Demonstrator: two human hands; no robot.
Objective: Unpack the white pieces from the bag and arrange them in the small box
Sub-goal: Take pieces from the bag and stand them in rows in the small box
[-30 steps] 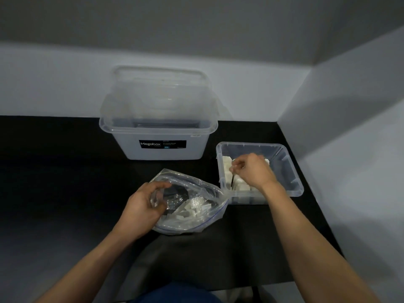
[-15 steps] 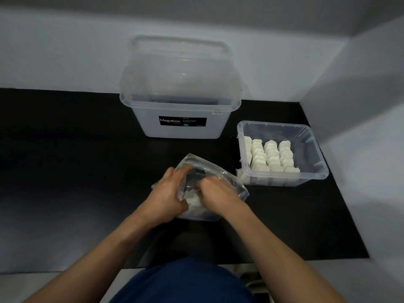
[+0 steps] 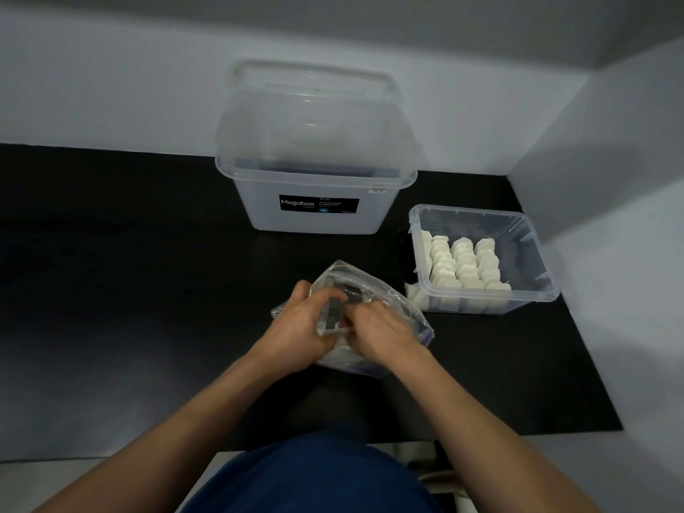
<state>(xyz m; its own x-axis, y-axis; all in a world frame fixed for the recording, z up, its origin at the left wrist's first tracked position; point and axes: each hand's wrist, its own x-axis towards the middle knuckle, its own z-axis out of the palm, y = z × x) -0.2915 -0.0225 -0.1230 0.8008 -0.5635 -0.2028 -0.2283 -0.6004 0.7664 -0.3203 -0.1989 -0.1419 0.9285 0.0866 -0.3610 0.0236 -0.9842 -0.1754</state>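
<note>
Single view, worn on the person's head. It faces forward and steeply down onto the black table (image 3: 148,290) through a wide-angle lens. Range is close: both forearms enter from the bottom edge, and the left hand (image 3: 296,327) and right hand (image 3: 381,327) meet at the bag (image 3: 407,316) just below frame centre. The large box (image 3: 259,205) stands at upper centre against the rear wall. The small box (image 3: 533,253) lies at centre right, beside the side wall.
</note>
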